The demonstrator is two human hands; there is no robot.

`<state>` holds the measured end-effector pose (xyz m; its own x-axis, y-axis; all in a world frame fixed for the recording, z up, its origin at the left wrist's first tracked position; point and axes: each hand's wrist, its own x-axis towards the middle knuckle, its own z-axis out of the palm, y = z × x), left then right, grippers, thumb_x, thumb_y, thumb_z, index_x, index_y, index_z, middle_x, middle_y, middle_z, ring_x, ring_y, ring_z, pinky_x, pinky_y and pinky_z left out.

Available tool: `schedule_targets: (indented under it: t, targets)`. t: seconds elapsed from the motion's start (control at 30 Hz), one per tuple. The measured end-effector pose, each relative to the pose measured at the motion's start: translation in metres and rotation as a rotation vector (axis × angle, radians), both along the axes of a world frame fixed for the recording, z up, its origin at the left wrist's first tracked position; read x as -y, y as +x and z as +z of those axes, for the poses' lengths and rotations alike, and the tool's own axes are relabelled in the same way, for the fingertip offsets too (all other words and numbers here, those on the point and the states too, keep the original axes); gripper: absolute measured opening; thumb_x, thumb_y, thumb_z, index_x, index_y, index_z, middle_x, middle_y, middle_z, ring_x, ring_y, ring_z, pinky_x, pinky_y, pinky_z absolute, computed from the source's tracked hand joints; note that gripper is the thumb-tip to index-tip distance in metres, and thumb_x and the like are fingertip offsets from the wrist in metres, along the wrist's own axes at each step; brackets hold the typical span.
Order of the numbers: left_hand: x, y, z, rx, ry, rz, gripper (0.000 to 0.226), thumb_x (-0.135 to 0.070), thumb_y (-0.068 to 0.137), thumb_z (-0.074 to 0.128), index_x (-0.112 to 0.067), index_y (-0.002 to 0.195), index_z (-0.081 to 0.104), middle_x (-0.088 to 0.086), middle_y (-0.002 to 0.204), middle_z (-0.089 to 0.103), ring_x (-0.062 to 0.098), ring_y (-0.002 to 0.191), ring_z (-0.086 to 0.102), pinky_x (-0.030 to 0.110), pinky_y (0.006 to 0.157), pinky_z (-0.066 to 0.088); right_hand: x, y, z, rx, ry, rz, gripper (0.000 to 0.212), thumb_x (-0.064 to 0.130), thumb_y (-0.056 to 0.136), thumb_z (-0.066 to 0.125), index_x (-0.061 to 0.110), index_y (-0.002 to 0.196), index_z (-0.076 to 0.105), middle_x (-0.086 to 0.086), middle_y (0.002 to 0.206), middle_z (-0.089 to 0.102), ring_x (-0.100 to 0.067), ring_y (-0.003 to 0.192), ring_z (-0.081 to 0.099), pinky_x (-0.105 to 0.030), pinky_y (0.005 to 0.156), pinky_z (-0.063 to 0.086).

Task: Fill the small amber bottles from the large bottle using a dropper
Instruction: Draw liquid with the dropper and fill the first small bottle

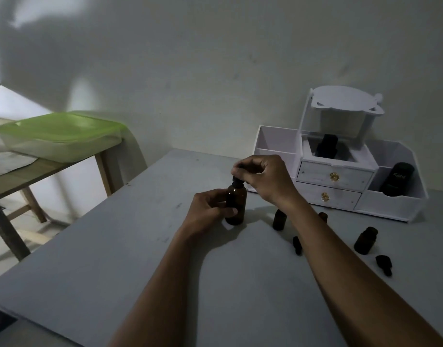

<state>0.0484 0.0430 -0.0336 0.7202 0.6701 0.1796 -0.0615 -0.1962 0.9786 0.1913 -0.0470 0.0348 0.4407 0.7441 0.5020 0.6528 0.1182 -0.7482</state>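
Amber glass sits at the middle of the frame: the large bottle [236,204] stands upright on the grey table [115,259], and your left hand [210,209] is wrapped around its body, thumb across the front. Your right hand [263,180] comes in from above, its fingertips [236,169] pinched on the black dropper top [236,182] at the bottle's neck. Whether you are unscrewing it, squeezing the bulb or seating it again cannot be told from this view.

As a judgement, you are early or mid-way. To the lower right of your right forearm, three small amber bottles stand on the table: one [279,219] just beside the arm, one [323,217] half hidden behind it, and one [365,240] further right. The two in clearer view look uncapped, and two black dropper caps [297,245] [384,264] lie loose near them, so these bottles are open and waiting. Their liquid level is too dark to read, so you cannot count any of them as filled, and capping is still ahead.

On writing: the only lettering is on a black bottle [397,180] in the right compartment of the white organiser [335,176] at the right of the frame. It seems to begin with "Ka", but the rest is too small to read. The amber bottles show no labels.
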Motion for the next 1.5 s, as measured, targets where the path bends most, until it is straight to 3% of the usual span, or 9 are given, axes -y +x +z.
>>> schedule_targets:
  t: [0.27, 0.5, 0.87, 1.17, 1.27, 1.37, 1.5]
  targets:
    - [-0.002, 0.000, -0.003, -0.010, 0.032, -0.002, 0.049, 0.004, 0.078, 0.074, -0.009, 0.125, 0.067, 0.007, 0.107, 0.075, 0.013, 0.092, 0.073, 0.025, 0.078, 0.058, -0.003, 0.002, -0.005, 0.030, -0.015, -0.018, 0.009, 0.016, 0.084, 0.077, 0.011, 0.091, 0.079, 0.006, 0.082, 0.075, 0.001, 0.075, 0.069, -0.005, 0.068, 0.048]
    - [0.002, 0.000, 0.001, -0.011, 0.018, -0.014, 0.047, 0.006, 0.079, 0.072, -0.015, 0.121, 0.067, -0.004, 0.099, 0.073, 0.001, 0.083, 0.072, 0.015, 0.066, 0.054, -0.007, -0.002, -0.008, 0.055, 0.027, -0.064, 0.006, 0.015, 0.083, 0.078, 0.010, 0.084, 0.079, 0.005, 0.076, 0.073, 0.000, 0.068, 0.067, -0.006, 0.065, 0.049]
    - [0.004, 0.000, 0.002, -0.020, 0.015, 0.001, 0.044, 0.007, 0.080, 0.070, -0.016, 0.118, 0.067, -0.008, 0.094, 0.072, -0.005, 0.079, 0.070, 0.011, 0.061, 0.052, -0.008, -0.004, -0.007, 0.055, 0.034, -0.092, 0.005, 0.016, 0.082, 0.079, 0.011, 0.081, 0.078, 0.002, 0.076, 0.074, -0.004, 0.069, 0.068, -0.005, 0.063, 0.049]
    - [0.003, 0.000, -0.001, 0.005, 0.001, 0.022, 0.045, 0.009, 0.077, 0.071, -0.015, 0.114, 0.070, -0.002, 0.094, 0.076, 0.005, 0.084, 0.073, 0.017, 0.068, 0.055, 0.001, 0.000, 0.001, -0.009, 0.060, -0.040, 0.012, 0.019, 0.081, 0.080, 0.011, 0.090, 0.079, 0.002, 0.083, 0.077, -0.005, 0.075, 0.072, -0.010, 0.072, 0.053]
    - [0.000, -0.001, -0.002, -0.028, 0.032, 0.035, 0.045, 0.005, 0.075, 0.075, -0.025, 0.109, 0.072, -0.004, 0.097, 0.077, 0.005, 0.088, 0.072, 0.024, 0.079, 0.054, 0.004, 0.002, 0.021, -0.035, 0.115, -0.033, 0.013, 0.020, 0.081, 0.080, 0.011, 0.091, 0.079, 0.001, 0.082, 0.078, -0.010, 0.078, 0.074, -0.022, 0.077, 0.058]
    - [0.002, 0.001, -0.004, 0.018, 0.007, 0.057, 0.044, 0.002, 0.074, 0.076, -0.028, 0.106, 0.072, -0.003, 0.097, 0.077, 0.009, 0.093, 0.072, 0.028, 0.083, 0.055, 0.008, 0.002, 0.052, -0.041, 0.161, -0.020, 0.012, 0.019, 0.082, 0.079, 0.010, 0.091, 0.078, -0.002, 0.081, 0.077, -0.011, 0.075, 0.074, -0.021, 0.075, 0.058]
    - [0.009, 0.002, 0.001, 0.170, 0.249, 0.334, 0.050, -0.033, 0.075, 0.075, -0.023, 0.124, 0.067, -0.008, 0.109, 0.072, 0.002, 0.104, 0.066, 0.019, 0.081, 0.055, 0.023, 0.004, 0.088, 0.001, 0.251, -0.027, 0.005, 0.018, 0.084, 0.076, 0.015, 0.089, 0.076, 0.004, 0.079, 0.075, -0.002, 0.068, 0.072, -0.016, 0.069, 0.056]
